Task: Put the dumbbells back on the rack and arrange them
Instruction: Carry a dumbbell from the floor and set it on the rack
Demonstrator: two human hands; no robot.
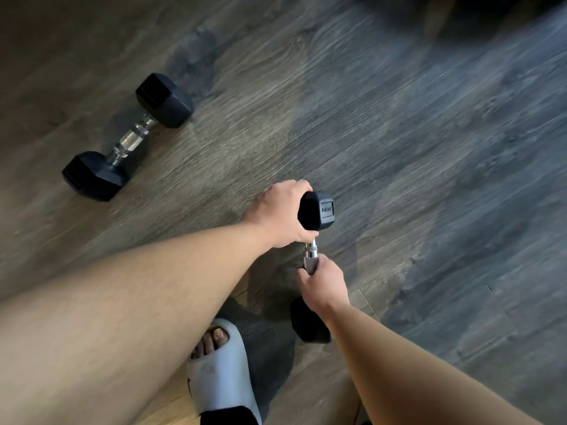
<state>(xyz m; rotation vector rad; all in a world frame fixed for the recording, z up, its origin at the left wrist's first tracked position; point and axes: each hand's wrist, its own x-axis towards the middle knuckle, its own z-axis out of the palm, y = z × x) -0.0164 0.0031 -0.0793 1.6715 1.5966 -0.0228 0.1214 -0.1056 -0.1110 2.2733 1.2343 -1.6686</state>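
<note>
A black hex dumbbell (319, 211) with a chrome handle is in both my hands above the wooden floor. My left hand (277, 214) wraps around its far head. My right hand (325, 285) grips the handle, and the near head (308, 325) shows below my wrist. A second black hex dumbbell (129, 138) lies on the floor to the upper left, apart from both hands. No rack is in view.
My foot in a grey slide sandal (221, 372) stands on the grey-brown plank floor (429, 179) just left of the held dumbbell. A dark blurred shape (491, 16) fills the top right corner.
</note>
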